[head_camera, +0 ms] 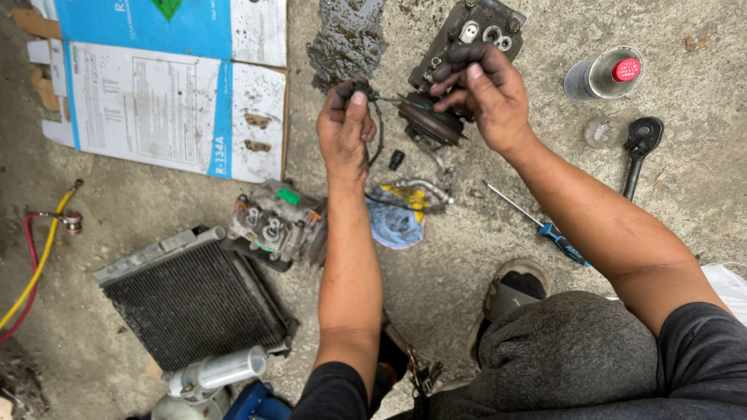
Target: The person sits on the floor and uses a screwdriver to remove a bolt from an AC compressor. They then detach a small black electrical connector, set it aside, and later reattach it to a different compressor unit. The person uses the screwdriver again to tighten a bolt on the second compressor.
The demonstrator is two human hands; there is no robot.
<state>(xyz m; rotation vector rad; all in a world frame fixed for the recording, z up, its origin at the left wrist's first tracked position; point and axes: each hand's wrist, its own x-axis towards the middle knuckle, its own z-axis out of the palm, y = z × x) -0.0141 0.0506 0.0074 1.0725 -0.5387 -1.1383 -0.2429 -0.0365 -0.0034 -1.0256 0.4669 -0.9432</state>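
Both hands are greasy and pinch a thin black wire (pixel 379 132) between them: the left hand (pixel 345 128) grips its connector end with thumb and fingertips, the right hand (pixel 482 89) clasps the other end just above a dark compressor (pixel 459 62) lying on the concrete floor (pixel 467 249). Below the left hand sits a blue rag (pixel 395 222), and beside its forearm a second compressor (pixel 276 224) and a black finned condenser (pixel 194 299). Right of the right hand lie a spray can (pixel 603 74), a ratchet (pixel 640 148) and a blue-handled screwdriver (pixel 537 222).
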